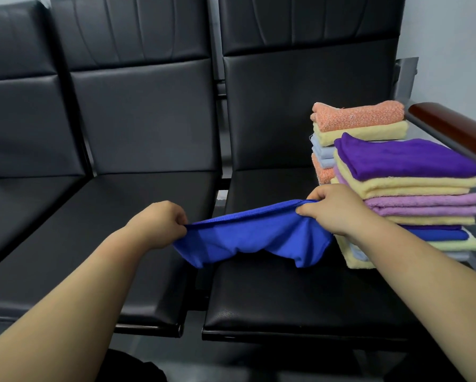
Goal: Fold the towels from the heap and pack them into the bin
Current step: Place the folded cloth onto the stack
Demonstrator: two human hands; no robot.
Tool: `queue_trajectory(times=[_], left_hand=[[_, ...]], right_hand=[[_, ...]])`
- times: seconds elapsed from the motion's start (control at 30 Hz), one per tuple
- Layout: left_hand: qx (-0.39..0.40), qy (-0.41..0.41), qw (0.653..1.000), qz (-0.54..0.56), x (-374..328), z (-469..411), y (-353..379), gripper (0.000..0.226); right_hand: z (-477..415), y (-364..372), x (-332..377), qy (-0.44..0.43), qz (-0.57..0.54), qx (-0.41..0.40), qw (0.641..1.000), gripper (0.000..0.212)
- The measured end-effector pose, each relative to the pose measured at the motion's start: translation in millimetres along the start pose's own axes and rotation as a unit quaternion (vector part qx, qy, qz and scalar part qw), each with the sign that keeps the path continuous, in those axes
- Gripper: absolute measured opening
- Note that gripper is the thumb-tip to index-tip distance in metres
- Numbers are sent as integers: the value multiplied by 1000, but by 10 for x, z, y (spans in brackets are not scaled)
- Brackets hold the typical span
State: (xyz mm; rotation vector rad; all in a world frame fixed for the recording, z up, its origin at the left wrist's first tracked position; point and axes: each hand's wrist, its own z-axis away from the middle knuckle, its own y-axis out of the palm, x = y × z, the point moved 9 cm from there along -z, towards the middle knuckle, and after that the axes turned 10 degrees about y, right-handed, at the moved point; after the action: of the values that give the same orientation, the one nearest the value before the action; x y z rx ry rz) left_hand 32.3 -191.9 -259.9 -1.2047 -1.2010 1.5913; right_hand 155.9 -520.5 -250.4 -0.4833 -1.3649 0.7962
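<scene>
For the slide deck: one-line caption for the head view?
Left hand and right hand pinch a blue towel by its edge over a black seat, beside stacked folded towels.

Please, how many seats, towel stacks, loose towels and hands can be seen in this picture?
Seats: 3
Stacks: 2
Blue towel, loose: 1
Hands, left hand and right hand: 2
Total: 8

Blue towel (253,235), left of the right hand (333,208), is showing smooth matt cloth. Stacked towels (413,188) beyond that hand are showing rougher looped pile. Seat (286,299) beneath is showing faintly glossy leatherette; armrest (452,128) further right is gleaming as polished wood.
</scene>
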Motion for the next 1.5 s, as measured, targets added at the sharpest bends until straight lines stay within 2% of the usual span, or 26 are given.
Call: queue_trajectory(times=[0.23, 0.37, 0.43, 0.47, 0.57, 0.6, 0.67, 0.73, 0.8, 0.87, 0.9, 0.97, 1.03, 1.07, 1.13, 1.2, 1.23, 1.27, 1.33, 1.43, 1.5], left_hand=[[-99, -116, 970, 187, 576, 147, -20, 19], [-158, -143, 940, 268, 730, 168, 25, 23], [-189, -169, 885, 390, 762, 167, 114, 20], [-202, -185, 841, 467, 758, 171, 171, 17], [-227, -201, 671, 677, 645, 122, 263, 9], [-228, -194, 624, 722, 592, 81, 246, 3], [-228, -174, 554, 782, 520, -9, 193, 9], [-247, -130, 514, 811, 454, -91, 13, 10], [-289, -65, 497, 815, 398, -158, -273, 7], [-339, 24, 491, 802, 362, -179, -661, 11], [-360, 67, 491, 790, 339, -162, -885, 14], [-378, 122, 510, 763, 277, -95, -1223, 17], [-382, 131, 565, 719, 270, -12, -1326, 22], [-376, 126, 607, 688, 306, 9, -1274, 24], [-348, 98, 714, 599, 451, 35, -1048, 18], [-284, 68, 843, 451, 587, 47, -802, 10], [-240, 51, 896, 371, 654, 58, -673, 8], [-191, 37, 934, 300, 692, 65, -554, 11], [-77, 14, 970, 232, 713, 112, -269, 12], [68, -32, 966, 247, 710, 265, 106, 5], [111, -58, 965, 232, 757, 348, 176, 8]], right_hand=[[47, 72, -59, 35, 2, 30, 999, 22], [48, 113, -103, 58, -107, 64, 990, 16], [56, 177, -191, 112, -219, 102, 964, 14], [69, 227, -222, 142, -273, 123, 943, 15], [87, 324, -202, 197, -403, 156, 880, 23], [68, 328, -138, 194, -437, 162, 863, 23], [7, 324, 39, 161, -484, 172, 843, 18], [-64, 252, 258, 122, -529, 173, 822, 15], [-173, 108, 445, 78, -569, 157, 804, 15], [-291, -81, 642, 32, -590, 139, 795, 27], [-349, -199, 745, 9, -600, 127, 790, 31], [-389, -423, 899, -29, -610, 112, 784, 19], [-365, -543, 969, -54, -590, 106, 799, 11], [-343, -554, 949, -60, -568, 100, 815, 10], [-312, -456, 810, -53, -501, 90, 859, 7], [-263, -284, 561, -28, -391, 81, 916, 5], [-230, -141, 412, -10, -322, 85, 943, 4], [-189, -18, 270, 5, -251, 90, 964, 3], [-110, 223, 15, 23, -129, 107, 986, 11], [3, 441, -155, 38, 3, 140, 989, 24], [66, 480, -153, 50, 53, 161, 984, 28]])
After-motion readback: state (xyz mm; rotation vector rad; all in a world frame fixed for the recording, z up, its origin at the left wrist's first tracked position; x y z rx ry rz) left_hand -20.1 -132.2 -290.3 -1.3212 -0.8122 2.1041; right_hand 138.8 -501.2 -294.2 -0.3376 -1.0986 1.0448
